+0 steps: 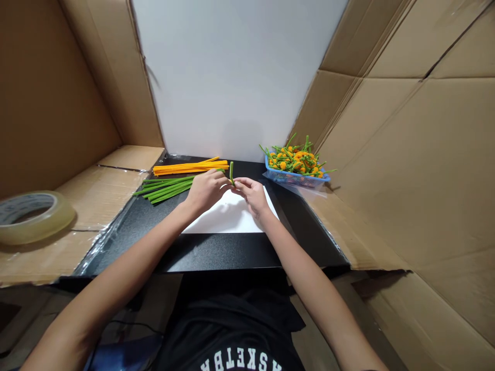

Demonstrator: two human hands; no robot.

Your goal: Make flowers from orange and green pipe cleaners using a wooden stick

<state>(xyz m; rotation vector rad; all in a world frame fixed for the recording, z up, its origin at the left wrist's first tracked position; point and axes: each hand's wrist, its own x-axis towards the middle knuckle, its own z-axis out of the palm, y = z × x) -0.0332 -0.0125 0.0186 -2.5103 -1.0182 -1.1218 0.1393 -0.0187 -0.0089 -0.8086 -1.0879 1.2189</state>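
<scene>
Between my two hands a short green pipe cleaner [231, 171] stands up, with a small bit of yellow near its base. My left hand [207, 189] is closed on it from the left, fingertips pinched together. From the right, my right hand [251, 194] pinches at the same spot. Both hands are above a white sheet of paper [228, 219]. Just left of my left hand lies a fan of green pipe cleaners [166, 188], and behind them a bundle of orange pipe cleaners [185, 167]. What exactly the fingertips cover is hidden.
A blue basket [297, 178] heaped with orange-and-green pipe cleaner pieces [296, 159] stands at the back right. A roll of clear tape [64, 216] rests on the cardboard at left. Cardboard walls [425, 170] flank the black tabletop [224, 252], and a white panel [235, 67] rises behind it.
</scene>
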